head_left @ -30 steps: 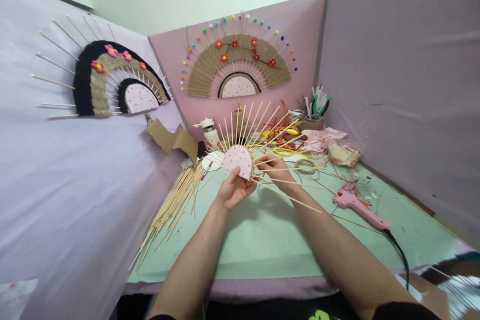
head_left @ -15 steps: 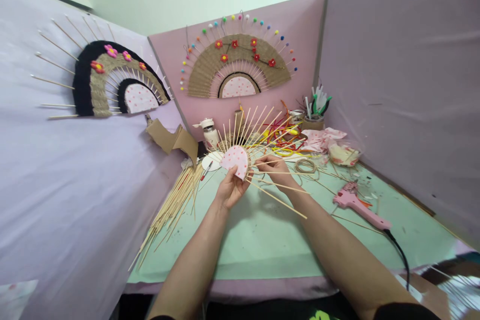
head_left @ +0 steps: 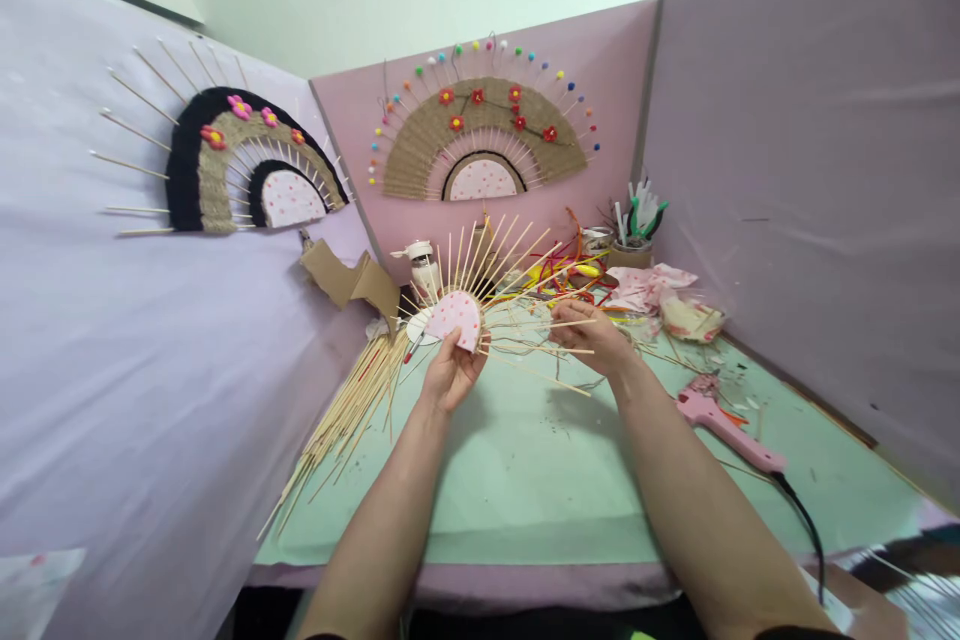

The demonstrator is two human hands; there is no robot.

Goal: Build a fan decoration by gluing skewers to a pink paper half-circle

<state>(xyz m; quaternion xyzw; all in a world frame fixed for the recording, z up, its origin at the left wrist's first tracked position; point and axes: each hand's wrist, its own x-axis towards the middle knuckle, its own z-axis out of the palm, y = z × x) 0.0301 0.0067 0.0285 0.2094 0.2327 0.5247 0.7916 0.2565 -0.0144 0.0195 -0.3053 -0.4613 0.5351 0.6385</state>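
My left hand (head_left: 451, 378) grips the lower edge of a half-round fan base (head_left: 454, 317) covered in pink dotted cloth, thumb on its face. Thin wooden sticks (head_left: 480, 260) spread outward from its curved edge, and brown cord lies along that edge. To the right, my right hand (head_left: 596, 335) is pinched at the outer ends of the lower sticks. Thin brown twine (head_left: 523, 347) runs from the fan base toward its fingers, with some hanging below them. The exact hold of the fingertips is small in the picture.
Loose sticks (head_left: 352, 410) lie in a bundle at left, near a marker (head_left: 412, 350). A pink glue gun (head_left: 731, 428) rests at right with its cord. Behind are a white bottle (head_left: 424, 270), coloured pipe cleaners (head_left: 547, 272) and a bag (head_left: 691, 315). Finished fans (head_left: 484, 135) hang on the partitions.
My right hand has moved away from the fan base to the right, drawing twine out. My left hand still holds the fan base, which has shifted slightly left. The camera view has tilted a little.
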